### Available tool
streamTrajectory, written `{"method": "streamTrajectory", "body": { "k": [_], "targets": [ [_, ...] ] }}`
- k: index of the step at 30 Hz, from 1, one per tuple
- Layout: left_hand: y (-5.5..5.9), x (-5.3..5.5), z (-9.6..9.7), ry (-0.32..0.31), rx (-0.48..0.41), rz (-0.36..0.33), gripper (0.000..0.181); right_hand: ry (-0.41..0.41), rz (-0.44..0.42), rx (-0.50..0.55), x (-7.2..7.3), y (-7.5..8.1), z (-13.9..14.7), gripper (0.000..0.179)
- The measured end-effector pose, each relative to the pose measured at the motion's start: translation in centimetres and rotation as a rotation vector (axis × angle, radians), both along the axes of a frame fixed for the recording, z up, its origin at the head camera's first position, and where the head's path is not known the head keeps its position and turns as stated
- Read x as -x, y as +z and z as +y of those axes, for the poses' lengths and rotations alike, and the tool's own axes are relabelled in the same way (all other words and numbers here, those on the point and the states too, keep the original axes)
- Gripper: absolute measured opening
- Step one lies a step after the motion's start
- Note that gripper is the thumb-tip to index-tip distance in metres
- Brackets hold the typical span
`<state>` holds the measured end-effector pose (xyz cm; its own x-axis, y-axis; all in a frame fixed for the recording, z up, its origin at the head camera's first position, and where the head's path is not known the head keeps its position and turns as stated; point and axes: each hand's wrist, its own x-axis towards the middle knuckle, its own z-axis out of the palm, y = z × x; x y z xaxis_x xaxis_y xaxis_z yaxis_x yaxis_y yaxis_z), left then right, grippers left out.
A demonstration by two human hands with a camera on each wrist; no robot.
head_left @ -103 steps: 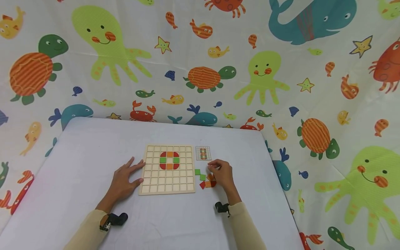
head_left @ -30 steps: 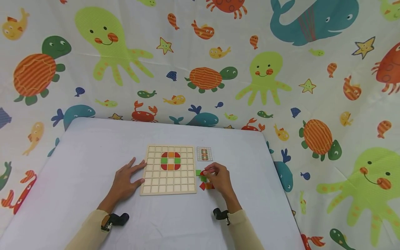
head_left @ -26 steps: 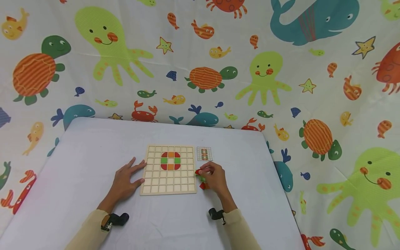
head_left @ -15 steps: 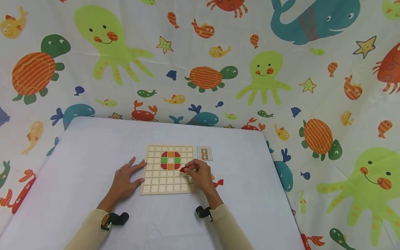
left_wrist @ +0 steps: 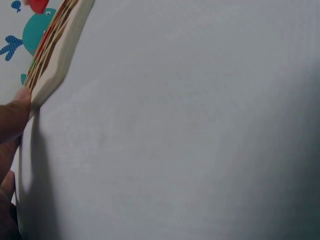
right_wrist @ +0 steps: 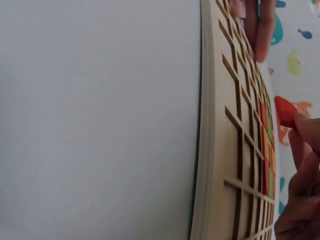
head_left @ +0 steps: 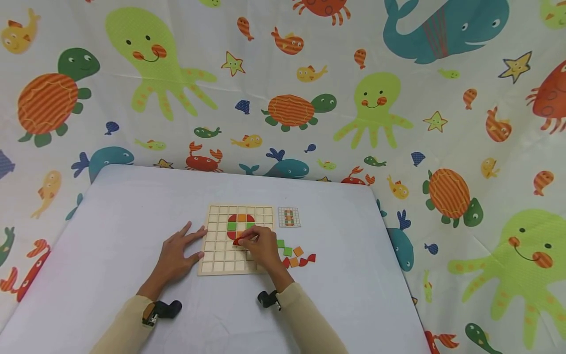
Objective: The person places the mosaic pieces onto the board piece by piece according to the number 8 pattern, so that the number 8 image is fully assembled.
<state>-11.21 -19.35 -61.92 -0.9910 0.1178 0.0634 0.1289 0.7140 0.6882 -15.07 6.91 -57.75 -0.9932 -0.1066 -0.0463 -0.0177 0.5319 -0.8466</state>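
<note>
My right hand [head_left: 263, 246] pinches a red tile [right_wrist: 286, 111] with one rounded side between thumb and fingertips. It holds this tile just above the wooden grid board [head_left: 216, 260], near the lower edge of a ring of tiles. That ring has red rounded corners, orange tiles [head_left: 241, 218] and green tiles [head_left: 232, 226] around a bare middle cell; the hand covers its lower right part in the head view. With fingers spread, my left hand [head_left: 176, 253] touches the board's left edge. In the left wrist view, the thumb [left_wrist: 20, 112] lies against the board's rim.
Right of the board, loose green tiles [head_left: 288, 251], orange tiles [head_left: 298, 251] and red tiles [head_left: 312, 257] lie on the white table [head_left: 353, 295]. Above them is a small card [head_left: 289, 217] printed with a grid and coloured pattern. A sea-animal curtain [head_left: 318, 157] hangs behind.
My right hand has picked a red tile from the loose ones and carried it left over the board, uncovering the remaining tiles. My left hand has stayed at the board's edge.
</note>
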Motion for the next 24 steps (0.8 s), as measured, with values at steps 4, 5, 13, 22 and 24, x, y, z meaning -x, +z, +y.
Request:
{"method": "streamTrajectory", "body": {
  "k": [4,5,13,22,24],
  "targets": [
    [-0.2,0.0,-0.1,0.0,-0.004,0.01,0.068,0.015,-0.027,-0.034,0.1,-0.2,-1.2,0.006],
    [-0.2,0.0,-0.1,0.0,-0.004,0.013,0.068,0.016,-0.032,-0.046,0.1,-0.3,-1.4,0.007],
    [-0.3,-0.1,-0.1,-0.002,0.001,0.014,0.067,0.005,-0.011,-0.153,0.1,-0.7,-2.6,0.009],
    [-0.2,-0.1,-0.1,0.0,0.003,0.03,0.067,0.028,-0.02,-0.233,-0.2,-0.8,-2.8,0.008],
    [-0.1,-0.1,-0.1,0.0,0.003,0.026,0.067,0.048,-0.02,-0.243,-0.3,-0.6,-2.7,0.01]
  ]
}}
